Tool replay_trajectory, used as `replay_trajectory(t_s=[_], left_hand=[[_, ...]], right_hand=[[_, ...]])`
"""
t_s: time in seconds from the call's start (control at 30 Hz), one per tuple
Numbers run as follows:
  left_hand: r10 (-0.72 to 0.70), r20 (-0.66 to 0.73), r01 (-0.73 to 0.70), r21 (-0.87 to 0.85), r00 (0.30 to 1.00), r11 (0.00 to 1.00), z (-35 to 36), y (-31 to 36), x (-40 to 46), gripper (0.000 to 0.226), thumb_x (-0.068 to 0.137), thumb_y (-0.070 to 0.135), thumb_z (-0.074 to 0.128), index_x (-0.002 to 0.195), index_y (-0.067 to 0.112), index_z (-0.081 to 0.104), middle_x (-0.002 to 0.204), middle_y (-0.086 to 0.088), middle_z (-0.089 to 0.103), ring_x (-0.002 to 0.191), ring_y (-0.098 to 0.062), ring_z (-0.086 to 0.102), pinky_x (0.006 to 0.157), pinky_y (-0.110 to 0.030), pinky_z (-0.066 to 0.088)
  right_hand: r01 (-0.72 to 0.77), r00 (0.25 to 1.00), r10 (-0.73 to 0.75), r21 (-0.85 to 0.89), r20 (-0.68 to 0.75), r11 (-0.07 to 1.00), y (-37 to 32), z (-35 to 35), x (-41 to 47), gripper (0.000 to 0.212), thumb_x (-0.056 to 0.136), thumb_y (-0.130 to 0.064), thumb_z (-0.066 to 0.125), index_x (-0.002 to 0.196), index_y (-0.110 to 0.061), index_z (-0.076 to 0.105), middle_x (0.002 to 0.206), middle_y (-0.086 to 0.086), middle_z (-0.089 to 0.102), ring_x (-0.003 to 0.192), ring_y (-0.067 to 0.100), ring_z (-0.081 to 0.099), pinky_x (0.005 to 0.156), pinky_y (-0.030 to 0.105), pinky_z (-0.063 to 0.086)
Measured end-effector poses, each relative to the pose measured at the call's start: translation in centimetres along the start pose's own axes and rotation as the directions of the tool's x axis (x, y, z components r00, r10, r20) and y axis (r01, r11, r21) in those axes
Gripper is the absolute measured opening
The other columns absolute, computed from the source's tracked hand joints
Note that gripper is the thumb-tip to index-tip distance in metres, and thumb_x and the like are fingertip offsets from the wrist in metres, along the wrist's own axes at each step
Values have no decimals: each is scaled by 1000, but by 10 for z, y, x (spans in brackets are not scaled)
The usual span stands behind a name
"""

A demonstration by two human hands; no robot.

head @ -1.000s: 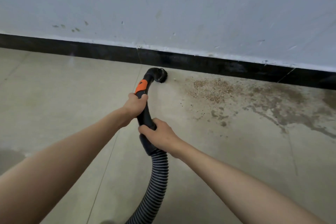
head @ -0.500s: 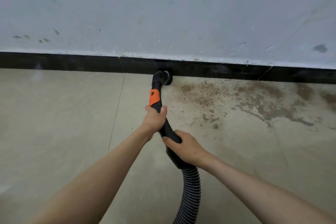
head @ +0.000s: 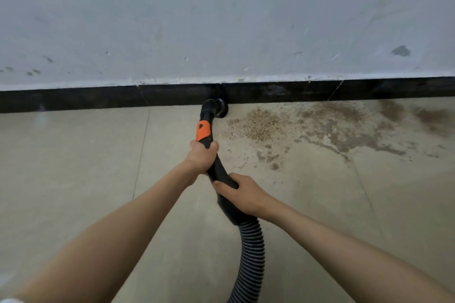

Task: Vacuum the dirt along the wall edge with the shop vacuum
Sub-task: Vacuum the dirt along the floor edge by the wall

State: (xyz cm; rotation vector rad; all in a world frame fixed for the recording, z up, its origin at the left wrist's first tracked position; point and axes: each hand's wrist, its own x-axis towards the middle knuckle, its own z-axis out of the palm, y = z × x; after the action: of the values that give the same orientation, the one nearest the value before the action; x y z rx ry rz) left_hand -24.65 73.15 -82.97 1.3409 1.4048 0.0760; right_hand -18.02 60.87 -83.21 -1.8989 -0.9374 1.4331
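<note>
I have both hands wrapped around the black vacuum wand (head: 216, 170): my left hand (head: 200, 156) grips it just below the orange collar (head: 203, 131), and my right hand (head: 242, 194) grips lower down, just above where the ribbed hose (head: 251, 253) joins. The round nozzle (head: 216, 108) sits at the foot of the wall, touching or nearly touching the black baseboard (head: 98, 98), on the floor (head: 73, 179).

The dirt (head: 261, 123) lies just to the right of the nozzle, a tan gritty heap close to the baseboard, with darker stains (head: 369, 140) spreading further right. None of that heap looks picked up yet, so I judge most of the job is ahead of me.

What worries me is the sweep to the right. If I push sideways too fast, the nozzle may plough the grit ahead and scatter it instead of sucking it in. If I tilt the wand, the mouth could lift off the floor and lose its pull. Dragging hard along the baseboard could scuff it. The hose curls behind my right arm, and a snag there could jerk the nozzle off the edge. The dark patches may be stuck or damp and not lift at all.
</note>
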Motion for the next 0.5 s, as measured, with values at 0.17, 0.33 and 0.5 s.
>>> replay_trajectory(t_s=[0.17, 0.33, 0.5], left_hand=[[-86, -144, 75, -85, 986, 994, -49, -37, -5, 52, 97, 29, 44, 135, -2, 27, 105, -17, 49, 90, -30, 54, 73, -39, 48], [-100, -108, 90, -89, 989, 992, -48, -59, -22, 47, 97, 29, 44, 130, -2, 30, 105, -18, 52, 88, -30, 56, 71, -39, 51], [-43, -10, 42, -47, 999, 998, -19, -31, -25, 48, 98, 30, 42, 132, 0, 25, 97, -12, 49, 89, -28, 53, 75, -40, 51]], right_hand=[[49, 989, -37, -82, 145, 995, -19, 40, 11, 31, 87, -47, 55, 85, -16, 58, 100, 10, 69, 92, 25, 65, 86, 40, 51], [48, 987, -32, -95, 158, 994, -6, 52, -7, 27, 89, -45, 54, 84, -19, 54, 98, 8, 69, 90, 24, 65, 81, 35, 50], [17, 998, -14, -48, 58, 999, 3, 32, -18, 29, 91, -44, 54, 85, -16, 55, 89, 4, 67, 77, 18, 62, 71, 30, 48]])
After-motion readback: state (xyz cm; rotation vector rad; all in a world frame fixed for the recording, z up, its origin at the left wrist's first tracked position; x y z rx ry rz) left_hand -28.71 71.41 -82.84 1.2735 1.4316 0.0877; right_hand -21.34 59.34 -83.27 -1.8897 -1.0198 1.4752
